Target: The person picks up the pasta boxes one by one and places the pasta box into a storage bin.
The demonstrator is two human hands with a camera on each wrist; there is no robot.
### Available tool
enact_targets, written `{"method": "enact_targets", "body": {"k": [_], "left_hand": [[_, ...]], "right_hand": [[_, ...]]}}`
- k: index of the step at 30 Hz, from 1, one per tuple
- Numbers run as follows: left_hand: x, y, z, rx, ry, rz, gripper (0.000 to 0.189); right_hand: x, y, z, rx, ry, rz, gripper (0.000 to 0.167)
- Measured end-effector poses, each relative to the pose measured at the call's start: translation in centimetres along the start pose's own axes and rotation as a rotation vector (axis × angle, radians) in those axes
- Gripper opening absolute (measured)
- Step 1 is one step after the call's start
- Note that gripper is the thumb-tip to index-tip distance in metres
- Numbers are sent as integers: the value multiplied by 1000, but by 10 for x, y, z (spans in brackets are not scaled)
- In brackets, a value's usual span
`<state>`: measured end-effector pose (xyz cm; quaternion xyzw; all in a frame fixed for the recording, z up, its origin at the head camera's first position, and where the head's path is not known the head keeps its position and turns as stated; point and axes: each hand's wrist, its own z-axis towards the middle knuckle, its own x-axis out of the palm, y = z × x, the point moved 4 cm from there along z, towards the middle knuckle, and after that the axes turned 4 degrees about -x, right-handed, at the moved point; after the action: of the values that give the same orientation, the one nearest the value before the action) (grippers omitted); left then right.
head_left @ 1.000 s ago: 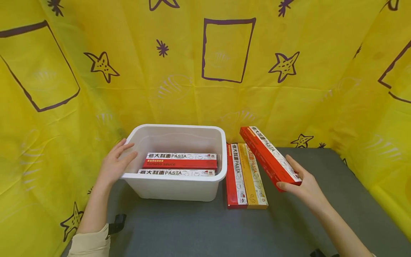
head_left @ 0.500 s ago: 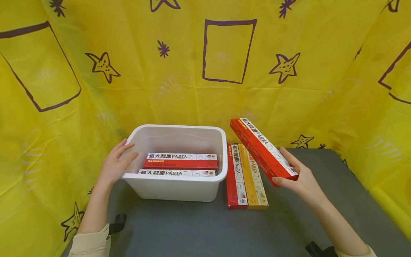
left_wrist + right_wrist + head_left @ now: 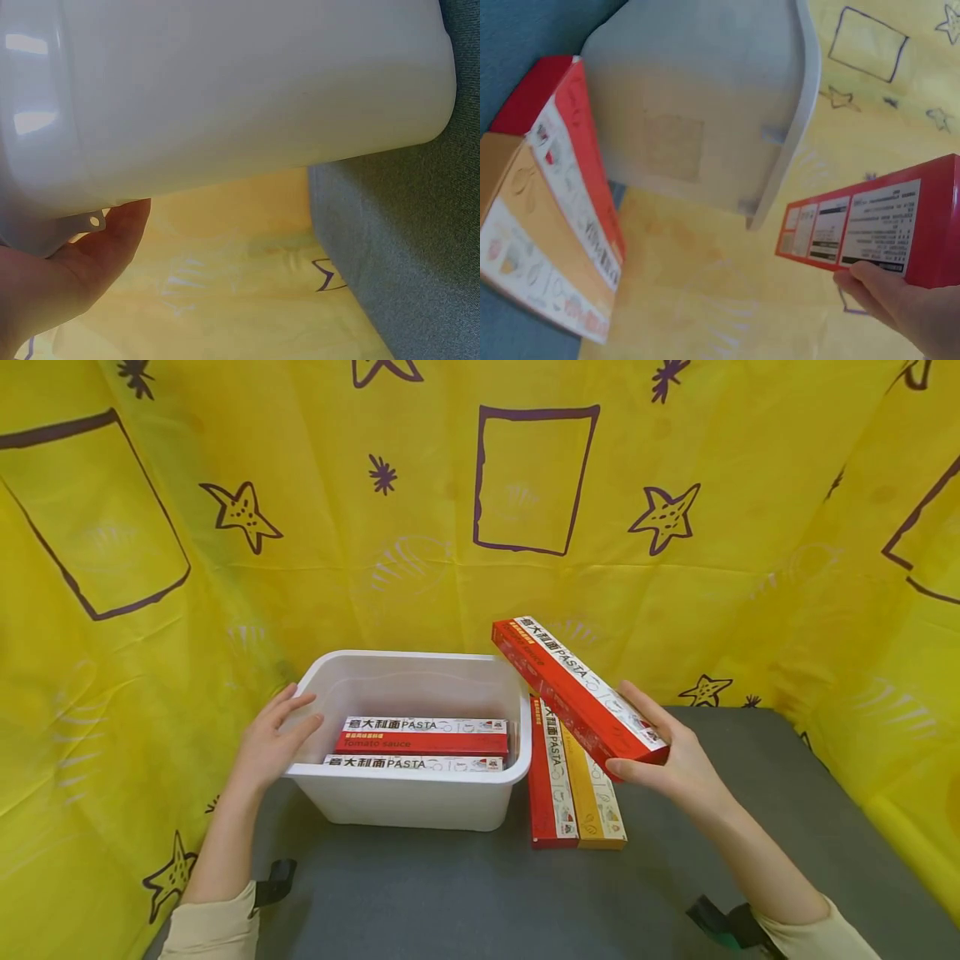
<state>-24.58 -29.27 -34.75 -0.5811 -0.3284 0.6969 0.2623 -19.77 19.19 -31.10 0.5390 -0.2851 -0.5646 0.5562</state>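
Observation:
My right hand [image 3: 678, 764] grips the near end of a red and white pasta box [image 3: 573, 689], raised and tilted, its far end over the right rim of a white plastic bin [image 3: 405, 802]. In the right wrist view, the thumb lies on the printed label side of this pasta box [image 3: 877, 225]. My left hand [image 3: 273, 739] holds the bin's left rim; the left wrist view shows fingers [image 3: 124, 232] below the rim outside. Inside the bin, a red tomato sauce pasta box [image 3: 423, 743] lies behind another pasta box [image 3: 412, 764], partly hidden by the front wall.
Right of the bin, a red pasta box [image 3: 546, 802] and a yellow pasta box [image 3: 596, 814] lie side by side on the dark grey table [image 3: 450, 893]. A yellow patterned cloth [image 3: 420, 593] hangs behind and along both sides.
My right hand has carried the pasta box left and upward, from above the boxes on the table to the bin's right rim. The left hand and the bin have stayed put.

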Motion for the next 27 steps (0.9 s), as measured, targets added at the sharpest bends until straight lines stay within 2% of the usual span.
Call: {"method": "enact_targets", "body": {"k": [4, 17, 27], "left_hand": [[0, 0, 0, -2, -1, 9, 58], [0, 2, 1, 7, -15, -2, 57], [0, 1, 0, -2, -13, -1, 58]], "right_hand": [[8, 5, 7, -28, 27, 51, 82], [29, 11, 27, -83, 105, 123, 84], [43, 18, 42, -150, 159, 229, 80]]}}
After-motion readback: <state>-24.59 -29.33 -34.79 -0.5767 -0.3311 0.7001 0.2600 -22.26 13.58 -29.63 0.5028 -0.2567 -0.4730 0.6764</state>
